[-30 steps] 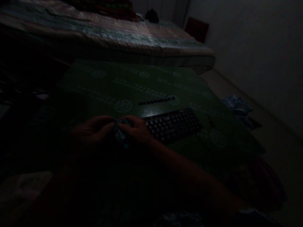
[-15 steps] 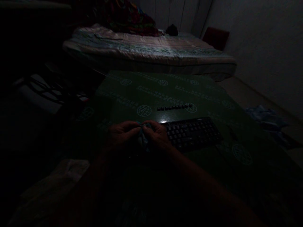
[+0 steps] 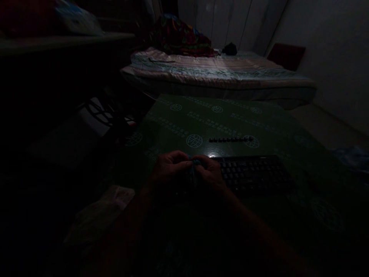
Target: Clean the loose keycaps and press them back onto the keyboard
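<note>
My left hand (image 3: 172, 166) and my right hand (image 3: 210, 171) meet over the left part of a black keyboard (image 3: 256, 173). Both are closed, pinching a bluish cloth (image 3: 192, 177) between thumbs and fingers. Whether a small thing is wrapped inside the cloth I cannot tell. Beyond the keyboard, a row of small black keycaps (image 3: 230, 140) lies on the green table (image 3: 178, 123). The keyboard's left end is hidden by my hands and the dark.
A pale crumpled cloth or bag (image 3: 106, 211) lies at the near left. Behind the table stands a bed (image 3: 225, 75) with a dark patterned blanket (image 3: 184, 38). At upper left is a shelf (image 3: 115, 36) with a plastic package (image 3: 77, 19). The picture is very dark.
The view has swung to the left, so everything appears farther right and slightly lower. My hands stay together on the cloth, with little visible change in grip.
</note>
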A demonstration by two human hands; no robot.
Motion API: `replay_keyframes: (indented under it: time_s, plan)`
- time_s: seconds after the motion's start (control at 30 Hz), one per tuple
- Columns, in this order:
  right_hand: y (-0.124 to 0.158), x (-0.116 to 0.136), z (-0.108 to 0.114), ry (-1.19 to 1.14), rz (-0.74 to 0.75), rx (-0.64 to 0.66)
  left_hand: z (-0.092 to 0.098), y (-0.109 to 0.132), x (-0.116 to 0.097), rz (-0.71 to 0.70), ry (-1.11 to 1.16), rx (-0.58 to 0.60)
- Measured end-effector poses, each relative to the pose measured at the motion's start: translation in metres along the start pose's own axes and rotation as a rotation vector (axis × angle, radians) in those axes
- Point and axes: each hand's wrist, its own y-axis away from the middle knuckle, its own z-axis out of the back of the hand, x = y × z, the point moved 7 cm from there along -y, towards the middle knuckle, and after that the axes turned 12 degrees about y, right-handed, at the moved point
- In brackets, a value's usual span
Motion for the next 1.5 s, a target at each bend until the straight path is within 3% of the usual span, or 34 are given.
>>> replay_keyframes:
  time_s: [0.23, 0.53, 0.77, 1.5]
  plan:
    - [0.003, -0.006, -0.002, -0.103, -0.050, 0.025, 0.003, 0.000, 0.001, -0.004, -0.010, -0.013]
    - [0.006, 0.002, -0.002, 0.034, 0.013, 0.042, 0.005, 0.000, 0.011, 0.074, 0.036, 0.073]
    - [0.008, 0.003, -0.004, -0.025, -0.015, 0.108, 0.004, 0.002, 0.013, 0.116, 0.052, 0.145]
    - [-0.001, 0.004, 0.000, -0.014, 0.028, 0.070, -0.002, 0.000, 0.013, 0.061, 0.212, 0.165]
